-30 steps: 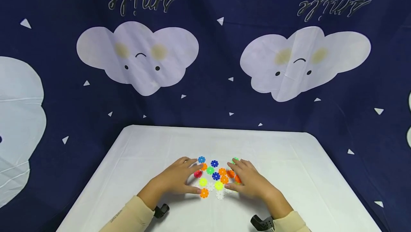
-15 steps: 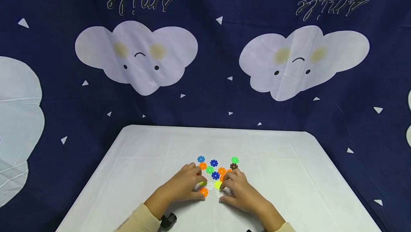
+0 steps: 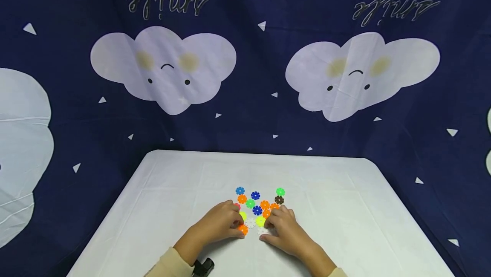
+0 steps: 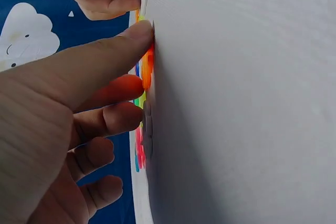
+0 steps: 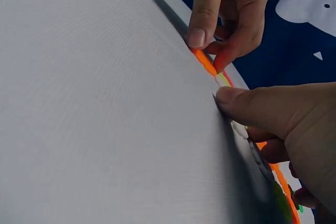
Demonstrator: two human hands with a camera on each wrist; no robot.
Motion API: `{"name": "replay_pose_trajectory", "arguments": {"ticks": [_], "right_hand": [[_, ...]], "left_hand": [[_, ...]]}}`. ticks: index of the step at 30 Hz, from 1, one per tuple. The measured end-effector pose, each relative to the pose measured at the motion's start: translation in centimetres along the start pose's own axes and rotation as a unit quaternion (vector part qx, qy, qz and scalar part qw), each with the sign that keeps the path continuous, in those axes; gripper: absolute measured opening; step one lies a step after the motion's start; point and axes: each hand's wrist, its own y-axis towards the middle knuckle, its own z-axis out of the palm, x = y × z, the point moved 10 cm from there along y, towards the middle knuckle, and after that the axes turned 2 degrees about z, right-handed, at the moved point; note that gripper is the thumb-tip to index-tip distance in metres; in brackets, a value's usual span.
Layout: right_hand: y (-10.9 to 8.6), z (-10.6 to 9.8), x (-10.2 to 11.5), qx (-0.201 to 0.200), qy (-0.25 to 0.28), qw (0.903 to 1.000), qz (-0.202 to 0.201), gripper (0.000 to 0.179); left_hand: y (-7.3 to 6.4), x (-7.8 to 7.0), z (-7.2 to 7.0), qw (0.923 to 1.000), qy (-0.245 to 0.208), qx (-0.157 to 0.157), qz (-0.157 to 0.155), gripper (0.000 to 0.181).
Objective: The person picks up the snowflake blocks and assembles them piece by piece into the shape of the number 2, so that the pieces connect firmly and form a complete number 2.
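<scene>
Several small notched interlocking discs lie flat in a group on the white table (image 3: 326,191). My left hand (image 3: 219,220) is at the near left of the group, thumb and index finger at opposite edges of an orange interlocking disc (image 3: 243,229), which they pinch on the table. At the near right, my right hand (image 3: 285,229) has its thumb and index finger around a white interlocking disc (image 5: 239,129); the head view mostly hides this disc. A yellow disc (image 3: 260,221) lies beside the right fingertips. Another white disc (image 3: 251,223) sits between the hands. The left fingers partly cover a second yellow disc (image 3: 243,215).
Blue (image 3: 257,210), green (image 3: 250,203), orange (image 3: 264,205) and brown (image 3: 278,200) discs lie just beyond the hands. A light-blue disc (image 3: 240,191) marks the far left of the group. A dark blue curtain (image 3: 261,64) with clouds hangs behind the table.
Both spread hands have come down and curled their fingers at the near discs. The right hand has moved toward the person, uncovering the green and brown discs. The discs stay about where they were.
</scene>
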Motion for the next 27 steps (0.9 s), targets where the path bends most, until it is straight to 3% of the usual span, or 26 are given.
{"name": "replay_pose_trajectory", "arguments": {"ticks": [8, 14, 22, 27], "right_hand": [[-0.2, 0.0, -0.1, -0.011, 0.058, 0.9983, -0.002, 0.027], [-0.4, 0.0, -0.1, -0.019, 0.087, 0.9961, -0.003, 0.033], [-0.5, 0.6, 0.3, -0.011, 0.106, 0.9942, -0.004, 0.029], [-0.5, 0.1, 0.7, -0.045, 0.132, 0.9901, -0.017, 0.026]], "left_hand": [[0.1, 0.9, 1.2, 0.9976, -0.035, 0.023, -0.055, 0.023], [0.1, 1.2, 1.3, 0.9919, -0.091, 0.029, -0.084, 0.031], [-0.1, 0.9, 1.3, 0.9821, -0.171, 0.028, -0.074, 0.033], [0.1, 0.9, 1.1, 0.9756, -0.21, 0.011, -0.063, 0.023]]}}
